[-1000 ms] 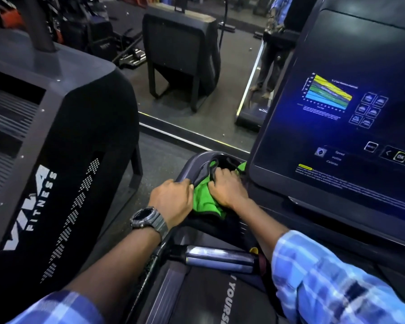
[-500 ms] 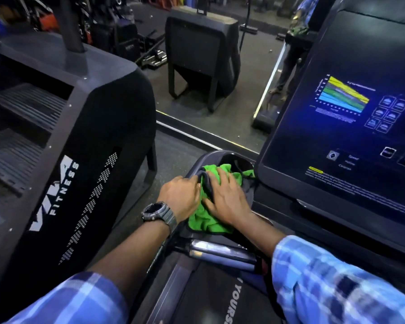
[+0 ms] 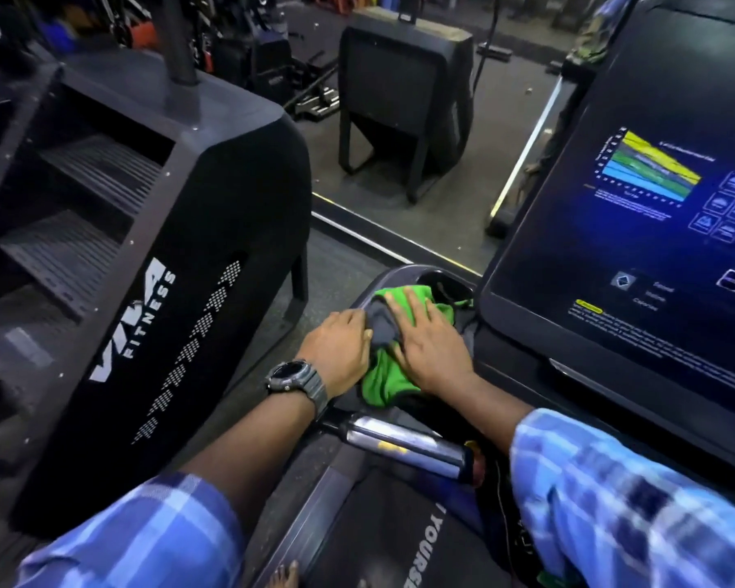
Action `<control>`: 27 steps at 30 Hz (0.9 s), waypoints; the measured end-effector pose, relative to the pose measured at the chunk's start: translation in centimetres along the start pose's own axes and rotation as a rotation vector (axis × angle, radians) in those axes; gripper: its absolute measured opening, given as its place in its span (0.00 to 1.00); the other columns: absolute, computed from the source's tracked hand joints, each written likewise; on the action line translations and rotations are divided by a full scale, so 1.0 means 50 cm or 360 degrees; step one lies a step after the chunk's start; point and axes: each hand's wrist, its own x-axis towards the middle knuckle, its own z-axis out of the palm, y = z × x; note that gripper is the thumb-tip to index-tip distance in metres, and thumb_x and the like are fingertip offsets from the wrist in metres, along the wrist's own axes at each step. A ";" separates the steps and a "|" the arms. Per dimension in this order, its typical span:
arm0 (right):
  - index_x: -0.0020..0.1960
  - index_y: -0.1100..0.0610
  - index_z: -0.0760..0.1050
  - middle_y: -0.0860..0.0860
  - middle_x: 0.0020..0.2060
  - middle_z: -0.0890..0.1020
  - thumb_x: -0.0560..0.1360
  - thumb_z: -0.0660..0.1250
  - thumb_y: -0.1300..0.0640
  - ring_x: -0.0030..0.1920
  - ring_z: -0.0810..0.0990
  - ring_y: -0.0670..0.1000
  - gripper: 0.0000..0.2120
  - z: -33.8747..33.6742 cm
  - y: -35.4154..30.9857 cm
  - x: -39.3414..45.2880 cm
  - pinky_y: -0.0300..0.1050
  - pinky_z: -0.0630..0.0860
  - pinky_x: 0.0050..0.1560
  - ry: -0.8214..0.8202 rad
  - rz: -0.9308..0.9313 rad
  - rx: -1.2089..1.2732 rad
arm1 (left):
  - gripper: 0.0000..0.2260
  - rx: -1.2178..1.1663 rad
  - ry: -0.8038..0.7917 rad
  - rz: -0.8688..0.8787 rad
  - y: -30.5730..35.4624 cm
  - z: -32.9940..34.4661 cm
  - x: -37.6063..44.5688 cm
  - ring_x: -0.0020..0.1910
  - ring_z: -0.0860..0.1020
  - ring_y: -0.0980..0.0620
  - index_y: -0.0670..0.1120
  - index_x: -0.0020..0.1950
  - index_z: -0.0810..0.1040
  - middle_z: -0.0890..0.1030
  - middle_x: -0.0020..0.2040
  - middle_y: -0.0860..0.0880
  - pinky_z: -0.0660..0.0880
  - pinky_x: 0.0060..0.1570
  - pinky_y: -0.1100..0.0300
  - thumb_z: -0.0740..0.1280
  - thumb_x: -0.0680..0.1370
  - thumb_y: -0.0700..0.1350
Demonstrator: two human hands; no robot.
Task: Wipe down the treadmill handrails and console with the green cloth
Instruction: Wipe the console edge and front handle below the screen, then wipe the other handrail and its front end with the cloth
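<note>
The green cloth (image 3: pixel 385 381) lies bunched over the treadmill's left console tray, just left of the big lit console screen (image 3: pixel 637 231). My right hand (image 3: pixel 427 345) presses flat on the cloth with the fingers spread. My left hand (image 3: pixel 342 352), with a grey watch on its wrist, curls around the grey curved handrail (image 3: pixel 380 326) and touches the cloth's left edge. A shiny metal grip bar (image 3: pixel 404 443) runs below both wrists. The tray under the cloth is mostly hidden.
A tall black stair machine (image 3: pixel 166 290) marked VIVA FITNESS stands close on the left. The treadmill belt (image 3: pixel 399 541) lies below, with a bare foot at its edge. A mirror ahead reflects a black machine (image 3: pixel 404 99) and the gym floor.
My right hand has slid forward and flattened over the cloth, its fingers spreading. The cloth now shows more toward the tray's far rim. The view shifted right and up.
</note>
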 end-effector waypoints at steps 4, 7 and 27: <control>0.77 0.49 0.57 0.56 0.77 0.57 0.77 0.53 0.44 0.75 0.56 0.65 0.29 0.001 -0.026 0.092 0.60 0.57 0.74 0.0010 0.0421 0.0432 | 0.23 -0.0060 0.0045 -0.0129 -0.003 0.003 -0.020 0.61 0.74 0.41 0.41 0.73 0.64 0.75 0.63 0.41 0.72 0.60 0.48 0.60 0.79 0.47; 0.73 0.45 0.64 0.50 0.78 0.57 0.77 0.56 0.36 0.76 0.49 0.67 0.27 -0.005 -0.024 0.165 0.63 0.49 0.74 -0.0138 0.0490 0.0486 | 0.25 -0.0003 0.0029 -0.0140 -0.007 -0.001 -0.047 0.63 0.73 0.41 0.39 0.73 0.64 0.75 0.65 0.40 0.70 0.65 0.49 0.62 0.78 0.46; 0.61 0.46 0.77 0.46 0.60 0.80 0.74 0.52 0.33 0.63 0.73 0.56 0.27 -0.040 -0.221 0.063 0.54 0.64 0.68 -0.0145 -0.0578 0.0154 | 0.12 0.0435 0.0033 0.0064 -0.038 -0.087 -0.281 0.42 0.78 0.44 0.44 0.41 0.78 0.79 0.42 0.45 0.75 0.43 0.53 0.64 0.75 0.51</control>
